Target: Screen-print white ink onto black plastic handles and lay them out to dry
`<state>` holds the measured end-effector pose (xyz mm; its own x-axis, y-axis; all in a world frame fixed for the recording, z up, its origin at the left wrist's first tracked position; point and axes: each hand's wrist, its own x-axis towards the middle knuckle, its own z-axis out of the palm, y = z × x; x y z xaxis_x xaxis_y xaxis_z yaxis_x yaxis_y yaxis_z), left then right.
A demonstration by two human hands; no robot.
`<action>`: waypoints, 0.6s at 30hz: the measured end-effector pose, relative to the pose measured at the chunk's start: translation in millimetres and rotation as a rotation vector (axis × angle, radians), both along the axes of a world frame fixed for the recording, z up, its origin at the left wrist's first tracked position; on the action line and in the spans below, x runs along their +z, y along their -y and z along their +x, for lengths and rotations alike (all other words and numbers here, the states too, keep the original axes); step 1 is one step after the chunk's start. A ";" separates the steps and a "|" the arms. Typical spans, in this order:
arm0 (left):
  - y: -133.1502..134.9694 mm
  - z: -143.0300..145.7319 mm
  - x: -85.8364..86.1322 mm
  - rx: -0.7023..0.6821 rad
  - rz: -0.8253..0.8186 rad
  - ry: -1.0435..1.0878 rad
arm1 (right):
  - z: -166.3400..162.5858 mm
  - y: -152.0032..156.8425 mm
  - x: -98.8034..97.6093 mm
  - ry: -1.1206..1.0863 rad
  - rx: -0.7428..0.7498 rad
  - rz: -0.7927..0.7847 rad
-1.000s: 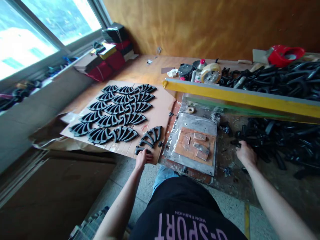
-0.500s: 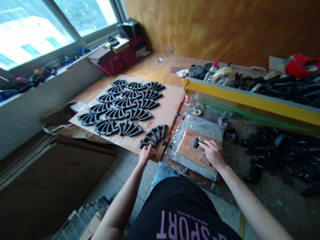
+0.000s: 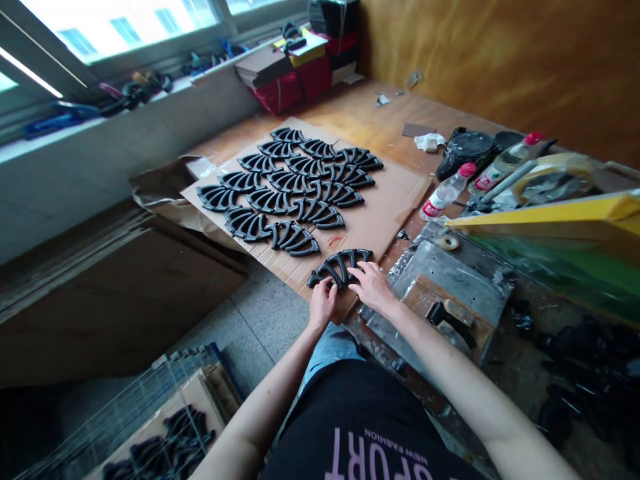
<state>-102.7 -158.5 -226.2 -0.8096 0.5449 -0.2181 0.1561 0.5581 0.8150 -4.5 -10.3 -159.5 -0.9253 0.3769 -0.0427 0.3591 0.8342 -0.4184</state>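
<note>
On cardboard (image 3: 376, 212), a slatted fan (image 3: 343, 269) was touched by left hand (image 3: 323, 305), grip unclear, and open right hand (image 3: 373, 288); shirt (image 3: 360, 413) lettered "NEW FASHION."

Blk tee (image 3: 345, 393) on the person, txt upside down in view: small purple print (image 3: 393, 445) = "NEW FASHION"; lg. purple print (image 3: 377, 465) beside it = "SPORT", partly cut off at btm edge, start unclear. Red/wht labels on nr. bottle (image 3: 447, 192) & far bottle (image 3: 505, 163): some lettering, too sm./blurred to read.
</note>
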 end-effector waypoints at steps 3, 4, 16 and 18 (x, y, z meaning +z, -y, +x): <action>-4.8 -1.6 2.7 -0.001 0.007 0.025 | -34.3 7.6 -10.3 0.205 0.035 -0.021; -6.7 -2.3 4.2 -0.001 0.011 0.033 | -41.0 9.2 -12.3 0.256 0.031 -0.025; -20.1 -6.3 14.8 -0.042 0.034 0.067 | -63.5 3.9 -22.0 0.296 -0.036 0.100; -19.6 -8.0 15.9 -0.054 0.021 0.063 | -62.3 3.7 -24.6 0.289 -0.025 0.111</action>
<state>-110.7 -138.9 -210.3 -0.7638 0.5927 -0.2556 0.1337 0.5326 0.8357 -66.8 -14.0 -184.1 -0.8712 0.4164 -0.2599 0.4708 0.8586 -0.2026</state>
